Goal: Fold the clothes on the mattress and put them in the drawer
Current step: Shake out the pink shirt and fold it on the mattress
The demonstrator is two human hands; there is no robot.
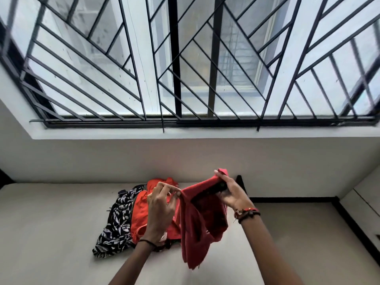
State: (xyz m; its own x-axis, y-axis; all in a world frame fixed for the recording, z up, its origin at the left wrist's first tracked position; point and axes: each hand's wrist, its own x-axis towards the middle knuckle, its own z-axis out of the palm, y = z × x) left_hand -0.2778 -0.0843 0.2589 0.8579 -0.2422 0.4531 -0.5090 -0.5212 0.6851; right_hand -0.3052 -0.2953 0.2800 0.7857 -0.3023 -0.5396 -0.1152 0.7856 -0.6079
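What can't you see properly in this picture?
Head view, red cloth garment: bunched between the left hand and right hand, so its type is unclear.
Head view, orange fabric garment: partly hidden by the left hand.
Head view, white cabinet: cut off by the right edge; no drawer identifiable.

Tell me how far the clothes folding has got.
Done: no folded garment shows. In hand: the left hand and right hand hold a red fabric garment above the pale mattress, hanging loose. Left: an orange garment and a black-and-white leaf-print garment lie heaped there, unfolded; putting away remains.
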